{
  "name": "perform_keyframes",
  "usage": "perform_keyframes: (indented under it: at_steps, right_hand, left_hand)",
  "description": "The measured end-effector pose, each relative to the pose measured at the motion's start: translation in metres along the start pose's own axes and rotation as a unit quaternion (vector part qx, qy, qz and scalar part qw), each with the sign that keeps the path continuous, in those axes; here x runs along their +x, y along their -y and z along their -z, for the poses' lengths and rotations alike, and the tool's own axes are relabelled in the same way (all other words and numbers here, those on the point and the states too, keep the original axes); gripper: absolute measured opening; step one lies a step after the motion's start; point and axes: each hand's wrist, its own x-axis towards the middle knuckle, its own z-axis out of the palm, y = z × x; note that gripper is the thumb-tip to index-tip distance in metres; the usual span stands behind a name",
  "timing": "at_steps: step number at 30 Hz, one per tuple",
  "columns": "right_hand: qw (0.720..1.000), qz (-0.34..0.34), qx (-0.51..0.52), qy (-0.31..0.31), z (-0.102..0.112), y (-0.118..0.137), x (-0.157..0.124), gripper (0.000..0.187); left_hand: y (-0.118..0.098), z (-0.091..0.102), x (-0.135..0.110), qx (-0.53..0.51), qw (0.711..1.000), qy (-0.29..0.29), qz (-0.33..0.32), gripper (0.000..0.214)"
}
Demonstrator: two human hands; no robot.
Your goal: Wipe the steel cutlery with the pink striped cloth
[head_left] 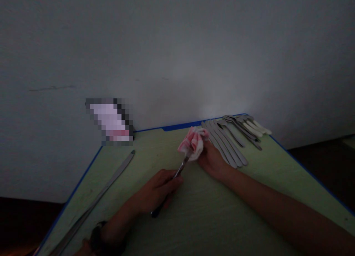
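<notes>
Near the middle of the table, my left hand is closed around the handle of a metal piece of cutlery, which slants up and away to the right. Its far end is tucked into a crumpled pink and white cloth, so I cannot tell which kind of cutlery it is. The cloth is gripped in my right hand, whose fingers are mostly hidden behind it. Just beyond that hand, several table knives lie side by side. A black band circles my left wrist.
Spoons and white-handled cutlery lie at the table's back right. On the left, a long narrow strip runs along the green tabletop. A blurred-out phone-like object leans on the wall behind.
</notes>
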Motion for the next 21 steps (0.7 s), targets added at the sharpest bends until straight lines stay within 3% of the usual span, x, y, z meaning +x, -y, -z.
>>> perform_keyframes:
  at_steps: [5, 9, 12, 14, 17, 21]
  right_hand:
    - [0.999, 0.025, 0.022, 0.004, 0.000, 0.002, 0.002, 0.011]
    - [0.993, 0.008, -0.105, 0.047, 0.003, 0.002, -0.005, 0.019]
    - [0.967, -0.007, -0.223, 0.123, 0.005, 0.003, -0.011, 0.021]
    - [0.958, -0.014, -0.244, 0.150, 0.005, 0.002, -0.013, 0.021]
    - [0.972, -0.027, -0.191, 0.136, 0.005, 0.000, -0.012, 0.022]
    - [0.997, -0.003, -0.058, 0.050, 0.006, -0.003, 0.000, 0.018]
  left_hand:
    - [0.002, -0.001, -0.001, 0.018, 1.000, -0.024, -0.008, 0.041]
    - [0.003, -0.004, 0.001, -0.024, 0.999, -0.039, -0.017, 0.047]
    - [0.003, -0.004, 0.004, -0.060, 0.998, -0.021, -0.013, 0.054]
    - [0.003, -0.004, 0.005, -0.065, 0.998, -0.020, -0.014, 0.055]
    - [0.001, -0.005, 0.004, -0.039, 0.999, -0.024, -0.021, 0.055]
    - [-0.005, -0.005, -0.001, 0.005, 1.000, -0.018, 0.010, 0.051]
